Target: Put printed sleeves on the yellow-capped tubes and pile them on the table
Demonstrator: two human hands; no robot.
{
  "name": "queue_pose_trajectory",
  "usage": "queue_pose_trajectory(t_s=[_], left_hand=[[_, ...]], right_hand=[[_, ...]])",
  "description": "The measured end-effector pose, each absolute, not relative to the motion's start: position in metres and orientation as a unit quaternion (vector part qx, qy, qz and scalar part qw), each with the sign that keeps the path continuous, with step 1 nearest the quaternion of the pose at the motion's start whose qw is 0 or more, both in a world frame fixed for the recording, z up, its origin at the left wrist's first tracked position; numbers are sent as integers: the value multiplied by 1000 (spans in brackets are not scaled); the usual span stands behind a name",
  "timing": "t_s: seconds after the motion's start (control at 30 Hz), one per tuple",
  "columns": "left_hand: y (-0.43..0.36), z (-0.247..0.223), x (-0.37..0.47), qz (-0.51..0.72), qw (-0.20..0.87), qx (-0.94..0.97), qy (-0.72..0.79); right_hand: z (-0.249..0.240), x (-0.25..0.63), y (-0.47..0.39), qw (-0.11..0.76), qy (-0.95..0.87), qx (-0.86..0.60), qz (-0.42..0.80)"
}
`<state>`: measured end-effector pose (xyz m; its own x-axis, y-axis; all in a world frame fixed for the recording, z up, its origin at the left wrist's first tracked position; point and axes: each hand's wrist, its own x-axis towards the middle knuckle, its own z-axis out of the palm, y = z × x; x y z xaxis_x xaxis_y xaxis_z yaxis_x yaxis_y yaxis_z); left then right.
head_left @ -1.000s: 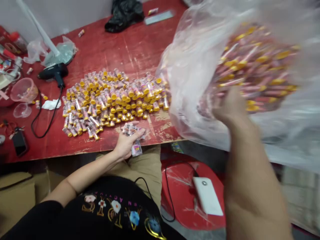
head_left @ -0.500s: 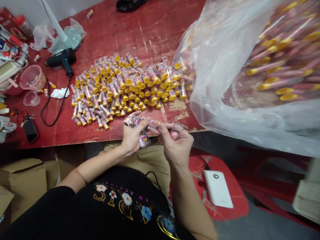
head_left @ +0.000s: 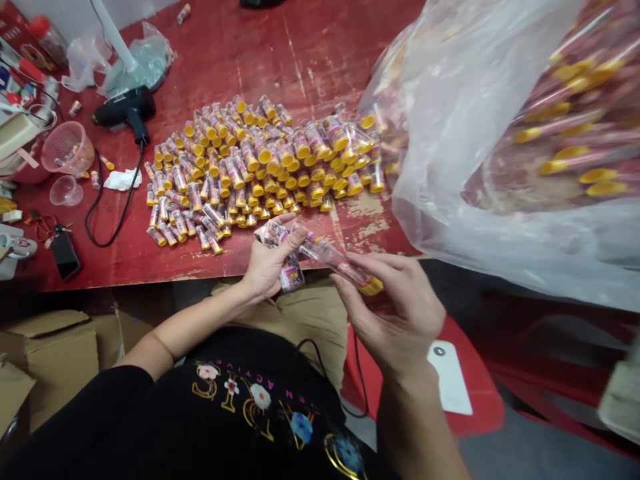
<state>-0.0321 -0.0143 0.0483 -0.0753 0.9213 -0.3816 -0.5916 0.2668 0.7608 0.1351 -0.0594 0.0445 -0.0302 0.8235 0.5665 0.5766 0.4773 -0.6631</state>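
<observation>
My left hand (head_left: 273,262) is closed on a bunch of printed plastic sleeves (head_left: 291,275), some fanned out past the fingers. Between the thumb and fingers of my right hand (head_left: 400,303) is a clear tube (head_left: 345,265) with a yellow cap (head_left: 371,286) and pink contents. The tube's far end meets a printed sleeve (head_left: 313,245) beside my left thumb; how far it goes inside is unclear. Just beyond my hands lies a wide pile of labelled tubes with yellow caps (head_left: 260,157) on the red table (head_left: 240,267).
A large clear plastic bag (head_left: 440,133) of yellow-capped tubes stands on the right. To the left lie a black heat gun (head_left: 127,110) with its cord, a pink basket (head_left: 69,150) and a phone (head_left: 64,255). A white power bank (head_left: 453,380) rests on a red stool (head_left: 480,407).
My right hand has moved right and nearer, turning so that the capped tube now shows lengthwise. My left hand keeps its hold on the sleeves. The view has shifted slightly.
</observation>
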Motion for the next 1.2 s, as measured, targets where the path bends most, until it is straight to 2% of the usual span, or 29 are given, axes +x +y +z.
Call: queue_pose_trajectory(t_s=[0.23, 0.43, 0.6, 0.87, 1.2], left_hand=[[-20, 56, -32, 572, 667, 181, 442], [-27, 48, -25, 548, 690, 150, 448], [-29, 50, -24, 548, 701, 154, 430], [-33, 56, -24, 517, 714, 196, 430], [-21, 43, -28, 534, 705, 179, 432]], right_hand=[[45, 130, -67, 498, -682, -525, 105], [35, 117, -74, 583, -602, -531, 126], [31, 122, -77, 543, -632, -507, 221], [35, 110, -68, 583, -590, -530, 175], [32, 102, -57, 601, -572, -520, 204]])
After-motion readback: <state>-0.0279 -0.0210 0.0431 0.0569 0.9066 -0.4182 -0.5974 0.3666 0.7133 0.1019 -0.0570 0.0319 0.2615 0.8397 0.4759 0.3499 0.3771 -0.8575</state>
